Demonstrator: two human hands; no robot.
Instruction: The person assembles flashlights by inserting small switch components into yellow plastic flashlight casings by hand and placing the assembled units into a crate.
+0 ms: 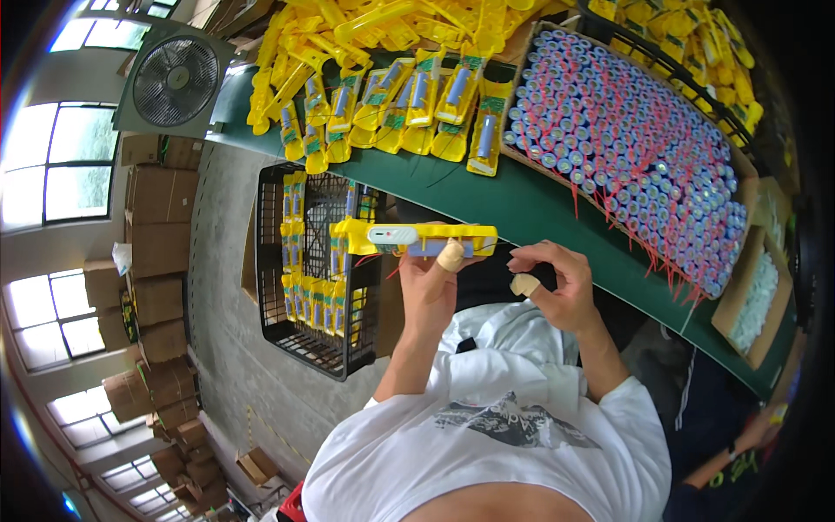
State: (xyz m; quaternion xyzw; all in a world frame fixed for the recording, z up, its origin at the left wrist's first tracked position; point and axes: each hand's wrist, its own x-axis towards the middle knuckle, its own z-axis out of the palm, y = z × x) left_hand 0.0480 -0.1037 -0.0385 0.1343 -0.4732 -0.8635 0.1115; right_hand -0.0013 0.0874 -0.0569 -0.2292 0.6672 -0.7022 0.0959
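Note:
My left hand (428, 291) grips a yellow plastic housing (452, 233) in front of my chest. A blue cylindrical battery cell (428, 249) lies along its near side, with a white-grey panel (393, 236) at the left end and a red wire hanging below. The left thumb wears a beige finger cot (450, 255) and presses against the cell. My right hand (561, 283) hovers just right of the housing, apart from it. Its fingers are curved, with a gap to the thumb, which also wears a cot (524, 284); I see nothing held there.
A green table (557, 222) carries yellow housings with cells (417, 104), a heap of yellow shells (383, 26) and a carton of blue cells with red wires (626, 148). A black crate (326, 352) of filled housings stands at left. A person's arm (722, 465) shows at lower right.

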